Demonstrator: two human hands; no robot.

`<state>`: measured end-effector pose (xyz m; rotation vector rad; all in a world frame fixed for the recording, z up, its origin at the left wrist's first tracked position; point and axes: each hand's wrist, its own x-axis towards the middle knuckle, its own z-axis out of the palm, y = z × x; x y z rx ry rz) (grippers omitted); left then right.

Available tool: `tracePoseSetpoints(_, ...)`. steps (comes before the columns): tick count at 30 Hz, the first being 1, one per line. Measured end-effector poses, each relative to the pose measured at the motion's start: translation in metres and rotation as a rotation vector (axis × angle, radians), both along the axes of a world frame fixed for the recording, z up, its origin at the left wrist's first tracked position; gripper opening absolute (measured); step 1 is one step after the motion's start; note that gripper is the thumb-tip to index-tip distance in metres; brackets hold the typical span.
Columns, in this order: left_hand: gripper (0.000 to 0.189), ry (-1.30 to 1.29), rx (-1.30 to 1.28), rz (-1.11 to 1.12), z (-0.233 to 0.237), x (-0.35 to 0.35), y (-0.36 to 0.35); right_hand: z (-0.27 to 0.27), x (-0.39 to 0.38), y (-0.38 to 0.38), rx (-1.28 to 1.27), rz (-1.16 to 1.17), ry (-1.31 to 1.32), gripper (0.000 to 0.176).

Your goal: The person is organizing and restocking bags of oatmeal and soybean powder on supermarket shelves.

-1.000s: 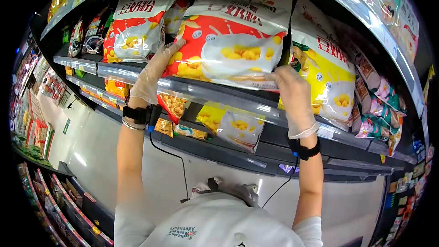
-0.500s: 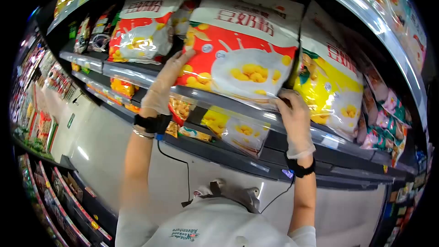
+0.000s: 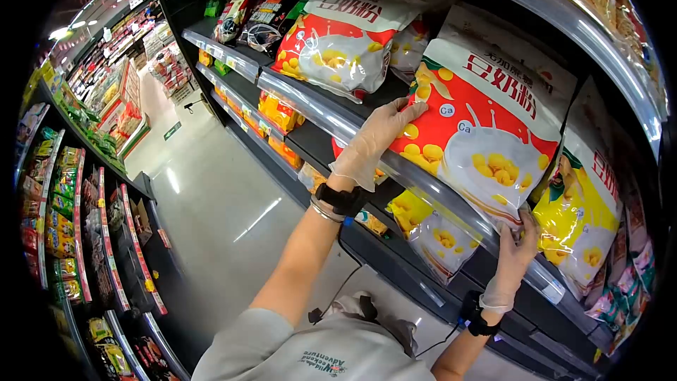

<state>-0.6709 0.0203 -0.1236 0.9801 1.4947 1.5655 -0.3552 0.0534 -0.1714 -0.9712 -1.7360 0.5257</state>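
A large red and white bag of soy milk powder (image 3: 486, 123) stands on the shelf, leaning back slightly. My left hand (image 3: 377, 140), in a thin clear glove, grips the bag's left edge with thumb and fingers. Low at the bag's right corner, my gloved right hand (image 3: 515, 254) pinches the edge just above the shelf's front lip. Right of that hand stands a yellow and white soy milk powder bag (image 3: 582, 204). Another red soy milk powder bag (image 3: 335, 49) stands to the left, with a gap between it and the held bag.
The shelf's clear front strip (image 3: 430, 183) runs below the bags. On a lower shelf lies a yellow bag (image 3: 437, 233). Dark packets (image 3: 268, 21) stand at the far left of the shelf. Across the aisle floor (image 3: 204, 190) is another rack (image 3: 106, 240) of packaged goods.
The view has turned left, so the shelf and both hands appear further right, and more of the aisle shows. Both hands keep to the same places on the red bag.
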Motion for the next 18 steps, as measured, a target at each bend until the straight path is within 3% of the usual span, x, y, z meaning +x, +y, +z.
tracePoseSetpoints(12,0.072,-0.013,0.003,0.006,-0.001,0.001,-0.002,0.0,0.002,0.0,0.051,0.018,-0.035,0.048)
tracePoseSetpoints(15,0.077,0.096,0.111,0.12,0.005,0.013,-0.01,0.009,-0.004,-0.008,0.015,0.001,-0.016,0.046)
tracePoseSetpoints(16,0.064,0.409,0.091,0.149,-0.009,-0.003,-0.001,0.019,-0.011,-0.018,-0.1,-0.033,0.048,0.044)
tracePoseSetpoints(17,0.049,1.245,0.314,0.2,-0.043,-0.023,0.0,0.017,-0.008,-0.018,-0.007,-0.031,-0.006,0.043)
tracePoseSetpoints(18,0.044,0.399,0.35,0.078,-0.009,0.022,-0.037,0.02,-0.008,-0.021,0.019,-0.055,-0.058,0.042)
